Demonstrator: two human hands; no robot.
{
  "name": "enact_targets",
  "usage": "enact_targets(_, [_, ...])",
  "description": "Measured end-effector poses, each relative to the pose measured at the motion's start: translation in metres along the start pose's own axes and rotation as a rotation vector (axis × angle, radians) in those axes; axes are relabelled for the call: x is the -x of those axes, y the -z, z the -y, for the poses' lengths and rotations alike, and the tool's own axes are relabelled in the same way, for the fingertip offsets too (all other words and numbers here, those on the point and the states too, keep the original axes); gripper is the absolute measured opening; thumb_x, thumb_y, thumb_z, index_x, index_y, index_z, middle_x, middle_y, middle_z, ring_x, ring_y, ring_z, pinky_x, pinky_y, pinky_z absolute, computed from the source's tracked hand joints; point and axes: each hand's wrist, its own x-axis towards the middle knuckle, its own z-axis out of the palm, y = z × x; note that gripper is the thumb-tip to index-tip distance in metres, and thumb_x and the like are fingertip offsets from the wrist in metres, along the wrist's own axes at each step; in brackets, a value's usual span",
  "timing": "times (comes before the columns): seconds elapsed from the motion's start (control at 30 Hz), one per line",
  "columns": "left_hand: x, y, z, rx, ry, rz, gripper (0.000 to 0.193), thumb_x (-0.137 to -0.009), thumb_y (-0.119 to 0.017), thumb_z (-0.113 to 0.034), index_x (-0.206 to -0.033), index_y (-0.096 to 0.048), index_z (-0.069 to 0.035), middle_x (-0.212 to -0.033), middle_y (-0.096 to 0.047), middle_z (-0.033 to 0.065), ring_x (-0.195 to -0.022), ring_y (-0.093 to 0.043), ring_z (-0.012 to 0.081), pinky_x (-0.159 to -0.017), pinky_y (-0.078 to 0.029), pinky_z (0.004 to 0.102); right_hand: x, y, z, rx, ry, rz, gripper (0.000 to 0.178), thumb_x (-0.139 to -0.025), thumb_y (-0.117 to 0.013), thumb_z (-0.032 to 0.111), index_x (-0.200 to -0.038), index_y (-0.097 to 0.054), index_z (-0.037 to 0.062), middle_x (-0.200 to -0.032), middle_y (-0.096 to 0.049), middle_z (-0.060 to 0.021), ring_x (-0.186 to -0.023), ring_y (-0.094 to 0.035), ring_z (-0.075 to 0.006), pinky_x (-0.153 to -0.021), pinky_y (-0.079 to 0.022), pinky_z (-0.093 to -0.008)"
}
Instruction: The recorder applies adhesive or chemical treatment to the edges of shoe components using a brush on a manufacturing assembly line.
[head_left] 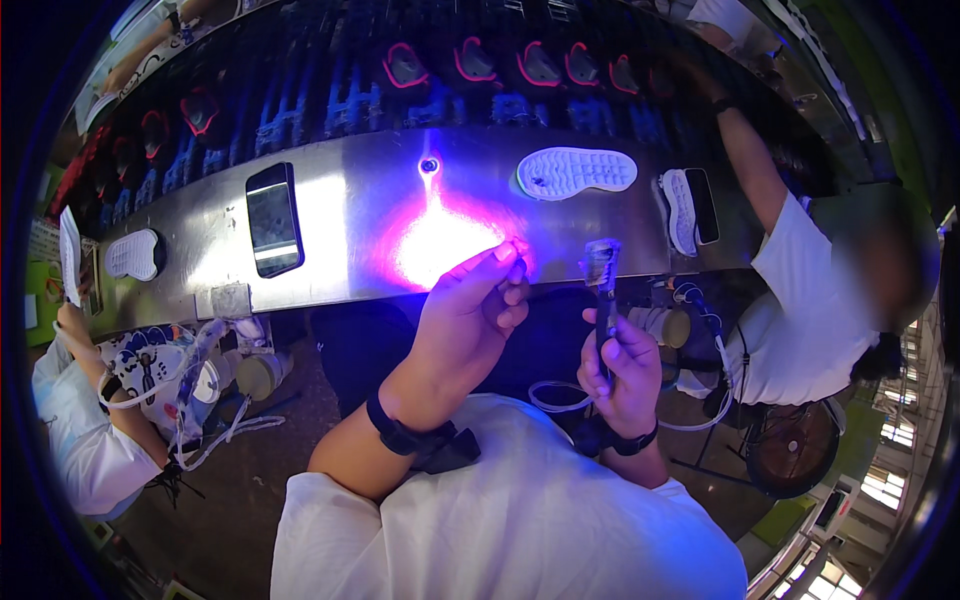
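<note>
My left hand [470,312] is raised at the near edge of the metal table [350,225], beside a glaring white and magenta patch of light. Its thumb and fingers are pinched together, and what they hold, if anything, I cannot make out. Wrapped around a dark handle, my right hand [625,368] holds a brush [601,265] upright, its pale, smeared head just off the table edge. Farther back on the tabletop lies a white shoe sole [577,173], tread side up.
A phone [273,220] lies left of the glare. Another sole [678,212] sits at right, another [133,254] at far left. Behind the table, a dark conveyor [350,105] carries several shoe uppers [405,66]. A co-worker's arm [752,165] reaches over it; another person [95,420] sits at left.
</note>
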Motion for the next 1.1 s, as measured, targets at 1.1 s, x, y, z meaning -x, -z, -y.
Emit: enact_targets(1.1, [-0.178,0.059,-0.017,-1.888,-0.374,-0.184,0.035,-0.090,-0.081,-0.024,-0.110,-0.073,0.004,-0.071,-0.069,0.0027,-0.062,-0.063,0.0070,-0.055,-0.048,0.0242,-0.154,0.123,-0.012,0.313,0.144,-0.197,0.028,-0.099,-0.066,0.013,-0.125,-0.068,0.0016,-0.072,-0.059,0.0027,-0.054,-0.049,-0.0037,-0.049,-0.039,-0.0234])
